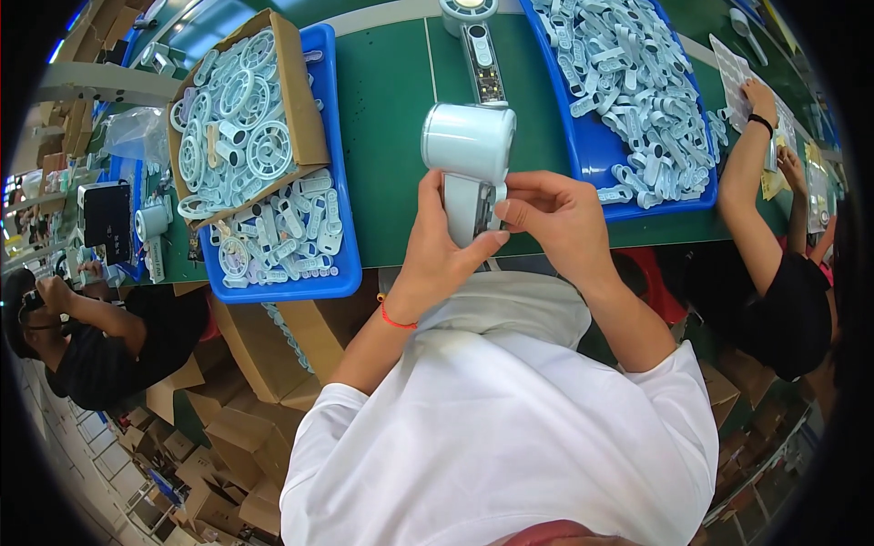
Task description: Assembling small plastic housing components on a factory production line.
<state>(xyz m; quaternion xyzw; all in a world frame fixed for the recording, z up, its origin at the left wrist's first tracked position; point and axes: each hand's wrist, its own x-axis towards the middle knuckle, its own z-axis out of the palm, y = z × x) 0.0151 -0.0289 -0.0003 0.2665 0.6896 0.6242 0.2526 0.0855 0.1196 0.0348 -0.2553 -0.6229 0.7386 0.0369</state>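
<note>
A pale blue handheld fan (pixel 466 141) is held upright in front of me, its round drum-shaped head at the top. My left hand (pixel 426 247) is closed around the lower part of its handle, thumb across the front. On the handle's right side a dark opening shows some inner parts. My right hand (pixel 566 226) pinches that edge with thumb and fingers; whether a small part lies between them is hidden. Just beyond, a second fan (pixel 481 53) lies on the green table with its handle open and a circuit board showing.
At left, a blue tray (pixel 348 246) holds small pale parts and a tilted cardboard box (pixel 305 100) of round grilles. Another blue tray (pixel 583 156) at right is heaped with handle covers. Co-workers sit on both sides, one's arm (pixel 748 200) reaching over the table. Cardboard boxes (pixel 246 437) stand below left.
</note>
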